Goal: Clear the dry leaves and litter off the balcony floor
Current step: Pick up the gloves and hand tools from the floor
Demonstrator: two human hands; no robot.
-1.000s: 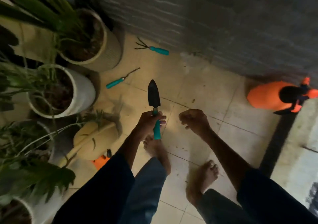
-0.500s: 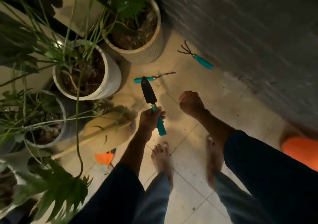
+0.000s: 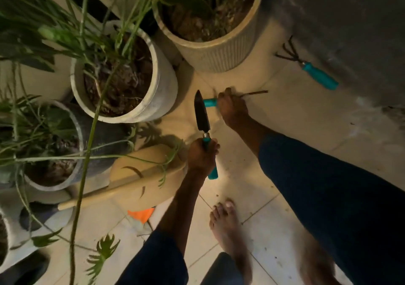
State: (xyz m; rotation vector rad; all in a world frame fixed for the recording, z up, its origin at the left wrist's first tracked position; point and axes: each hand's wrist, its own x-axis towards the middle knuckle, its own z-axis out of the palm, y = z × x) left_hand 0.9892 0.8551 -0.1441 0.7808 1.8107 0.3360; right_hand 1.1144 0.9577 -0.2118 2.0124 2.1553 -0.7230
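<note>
My left hand (image 3: 202,155) grips the teal handle of a small black trowel (image 3: 201,112), blade pointing away from me above the tiled floor. My right hand (image 3: 232,107) reaches down to the floor and closes over a teal-handled weeder (image 3: 210,103) lying there; its thin metal tip (image 3: 256,93) sticks out to the right of my fingers. A teal-handled hand rake (image 3: 315,74) lies on the floor by the dark wall. Small bits of dirt and litter (image 3: 245,199) dot the tiles near my bare foot (image 3: 225,225).
Several potted plants crowd the left: a ribbed beige pot (image 3: 219,50), a white pot (image 3: 157,92), a grey pot (image 3: 72,131). A tan dustpan-like object (image 3: 140,175) with dry leaves lies beside my left hand, over an orange scrap (image 3: 141,214). A dark wall (image 3: 350,22) bounds the right.
I have stepped and leaned toward the pots. My right hand went from hanging curled in the air down onto the weeder on the floor. The trowel stays in my left hand.
</note>
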